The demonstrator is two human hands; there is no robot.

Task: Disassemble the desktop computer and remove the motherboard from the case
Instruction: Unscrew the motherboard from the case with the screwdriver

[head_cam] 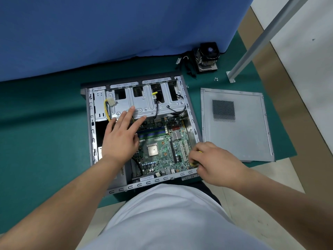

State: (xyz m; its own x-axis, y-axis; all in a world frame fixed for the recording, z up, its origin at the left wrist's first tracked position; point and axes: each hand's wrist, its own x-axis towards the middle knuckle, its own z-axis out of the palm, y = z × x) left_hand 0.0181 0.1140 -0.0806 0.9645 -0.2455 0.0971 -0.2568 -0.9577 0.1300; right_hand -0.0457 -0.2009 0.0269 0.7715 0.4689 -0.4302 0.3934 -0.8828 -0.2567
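Observation:
The open grey computer case (90, 134) lies flat on a green mat. Inside it sits the green motherboard (162, 150), with a bare silver CPU (152, 149) near its middle and RAM sticks (153, 132) above that. My left hand (120, 138) lies flat with straight fingers over the board's left part, fingertips reaching the silver drive cage (144, 105). At the board's lower right corner, my right hand (214, 163) curls around a small tool with a yellow and black handle (193, 162), mostly hidden by the fingers.
The removed side panel (236, 127) lies on the mat right of the case. A CPU cooler with fan (207, 58) and loose cables stand at the back, with small screws (216, 79) nearby. A metal post (261, 38) rises at the right. Blue cloth hangs behind.

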